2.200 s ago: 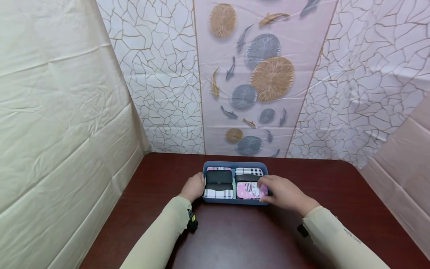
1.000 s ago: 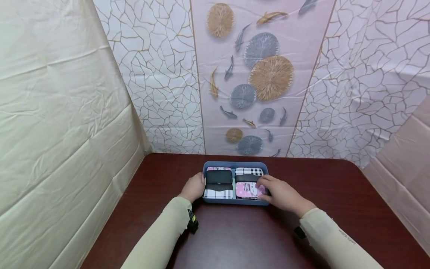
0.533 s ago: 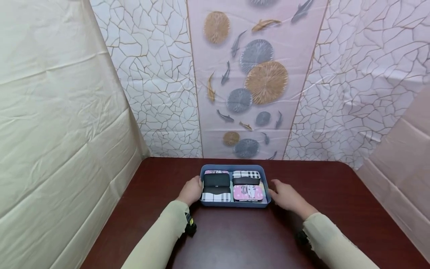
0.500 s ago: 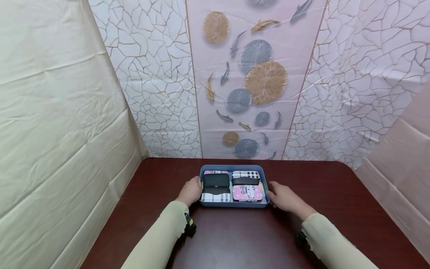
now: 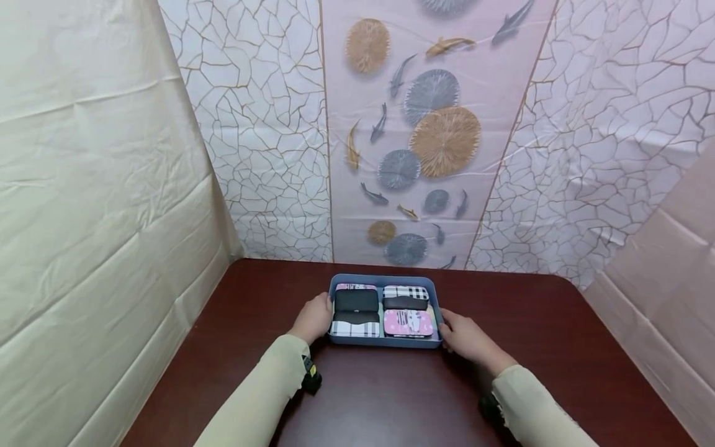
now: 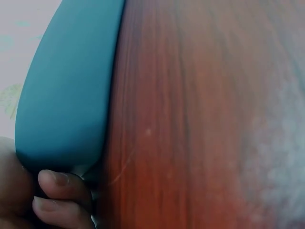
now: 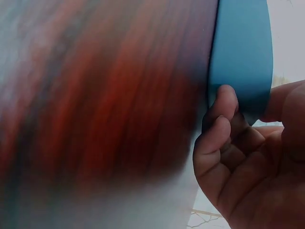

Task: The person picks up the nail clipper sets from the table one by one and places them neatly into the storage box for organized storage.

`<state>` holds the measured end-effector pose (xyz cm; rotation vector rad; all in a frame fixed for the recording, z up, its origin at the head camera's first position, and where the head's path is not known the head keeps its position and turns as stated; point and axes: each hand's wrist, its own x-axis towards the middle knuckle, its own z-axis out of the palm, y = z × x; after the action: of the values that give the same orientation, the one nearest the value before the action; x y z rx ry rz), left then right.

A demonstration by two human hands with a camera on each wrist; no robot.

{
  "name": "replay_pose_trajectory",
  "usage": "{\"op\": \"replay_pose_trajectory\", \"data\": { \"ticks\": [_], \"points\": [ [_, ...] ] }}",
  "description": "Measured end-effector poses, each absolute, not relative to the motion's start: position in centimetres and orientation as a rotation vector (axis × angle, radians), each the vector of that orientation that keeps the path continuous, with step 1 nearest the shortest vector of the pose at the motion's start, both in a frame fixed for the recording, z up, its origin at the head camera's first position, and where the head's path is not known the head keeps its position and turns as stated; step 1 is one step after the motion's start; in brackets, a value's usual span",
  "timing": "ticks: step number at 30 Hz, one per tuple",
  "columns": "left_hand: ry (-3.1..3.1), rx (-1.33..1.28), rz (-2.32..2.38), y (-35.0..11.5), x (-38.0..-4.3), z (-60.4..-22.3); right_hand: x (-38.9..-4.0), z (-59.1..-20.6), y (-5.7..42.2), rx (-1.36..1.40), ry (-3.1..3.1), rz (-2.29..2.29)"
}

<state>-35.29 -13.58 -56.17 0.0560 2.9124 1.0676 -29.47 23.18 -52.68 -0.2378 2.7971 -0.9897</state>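
Observation:
A shallow blue tray (image 5: 385,342) is between my two hands near the back of the table, holding several small cases. On its left side are a black case (image 5: 356,300), a black-and-plaid case (image 5: 355,329) and part of a pink patterned one (image 5: 355,287). To the right, a pink cartoon case (image 5: 408,322) lies in front of another black-and-plaid case (image 5: 406,303). My left hand (image 5: 314,316) grips the tray's left end, fingertips (image 6: 59,179) curled under a corner. With its fingers bent round the wall, my right hand (image 5: 466,335) holds the right end.
The dark red-brown table (image 5: 368,397) reaches to a patterned cloth backdrop (image 5: 391,205). Cream cloth (image 5: 112,248) hangs along the left side, pale pink cloth (image 5: 665,267) along the right. Small black devices (image 5: 311,380) are strapped at the wrists.
My right hand has let go of the pink case and moved to the tray's right end, which it now grips. The left hand keeps its hold. The pink case now shows fully.

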Motion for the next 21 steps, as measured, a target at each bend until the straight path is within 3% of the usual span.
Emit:
{"op": "replay_pose_trajectory", "data": {
  "ticks": [13, 21],
  "points": [
    [2.807, 0.052, 1.127, -14.7, -34.8, -55.1, -30.3, -51.6, 23.3, -0.317, 2.82, -0.881],
    [3.061, 0.099, 0.842, -16.2, -34.2, -52.5, -31.4, -47.4, 22.8, -0.34, 3.014, -0.661]
  ]
}}
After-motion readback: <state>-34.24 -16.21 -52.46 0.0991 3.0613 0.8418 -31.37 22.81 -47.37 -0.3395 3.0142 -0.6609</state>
